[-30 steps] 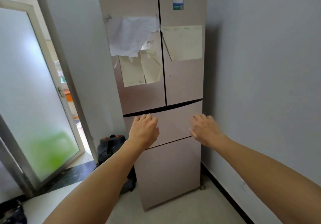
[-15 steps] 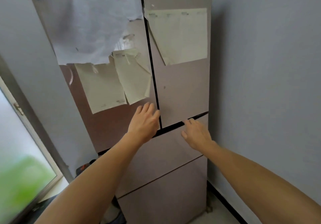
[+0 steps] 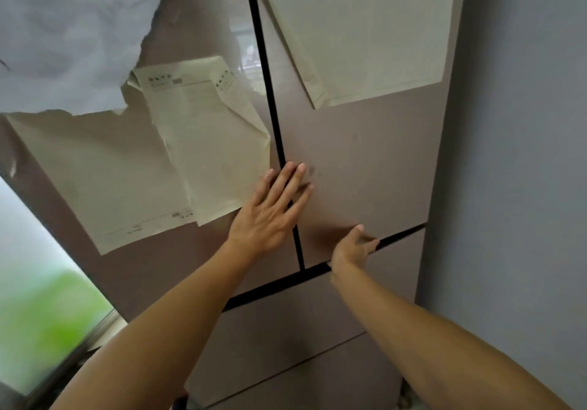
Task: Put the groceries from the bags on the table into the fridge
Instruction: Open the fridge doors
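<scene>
Domestic or small-office interior, fridge corner: tall multi-door fridge [image 3: 365, 161] with paper notices [image 3: 359, 34] stuck to its doors, set against a plain grey painted wall [image 3: 524, 123], frosted glass door [image 3: 38, 298] at left.

Grey wall [image 3: 524, 155] at right, yellowed paper sheets [image 3: 365, 28], torn white paper [image 3: 63, 28], frosted glass door [image 3: 31, 298] at left

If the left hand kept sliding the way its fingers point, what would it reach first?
The left hand lies open across the fridge's centre seam, fingers aimed up and right. Next comes bare upper right door; the cream sheet hangs further on.
</scene>
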The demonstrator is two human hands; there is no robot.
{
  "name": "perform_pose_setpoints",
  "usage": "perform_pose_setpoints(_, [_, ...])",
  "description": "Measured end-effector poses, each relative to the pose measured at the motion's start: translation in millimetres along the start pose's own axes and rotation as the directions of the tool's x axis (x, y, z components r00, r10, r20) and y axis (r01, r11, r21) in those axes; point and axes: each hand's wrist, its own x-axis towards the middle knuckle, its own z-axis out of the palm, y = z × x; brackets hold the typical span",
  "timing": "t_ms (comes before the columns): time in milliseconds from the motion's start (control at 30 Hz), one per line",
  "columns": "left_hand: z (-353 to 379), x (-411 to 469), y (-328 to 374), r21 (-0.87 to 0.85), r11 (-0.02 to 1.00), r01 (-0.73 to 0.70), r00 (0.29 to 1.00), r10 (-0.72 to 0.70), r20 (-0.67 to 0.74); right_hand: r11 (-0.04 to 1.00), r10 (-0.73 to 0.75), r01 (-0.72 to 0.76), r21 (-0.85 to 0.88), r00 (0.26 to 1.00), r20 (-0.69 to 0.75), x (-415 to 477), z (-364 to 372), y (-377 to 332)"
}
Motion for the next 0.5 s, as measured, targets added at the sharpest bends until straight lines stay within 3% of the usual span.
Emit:
perform_pose_setpoints(100, [5.8,0.8,-0.5,0.048,0.999,0.005,1.0,-0.005,-0.013,0.997,0.034,-0.032,0.069,0.999,-0.028,1.0,13.1,6.5])
perform_pose_setpoints(333, [-16.0,2.8,0.7,-0.03,0.999,-0.025,1.0,0.025,-0.005,0.997,0.02,-0.022,0.075,0.999,0.031,-0.6,-0.1,3.7])
perform_pose_setpoints(500, [-53.9,7.9,12.2,-0.131,0.979,-0.159,0.987,0.158,-0.02,0.997,0.003,-0.011,0.075,0.995,0.097,-0.6,-37.1,5.3])
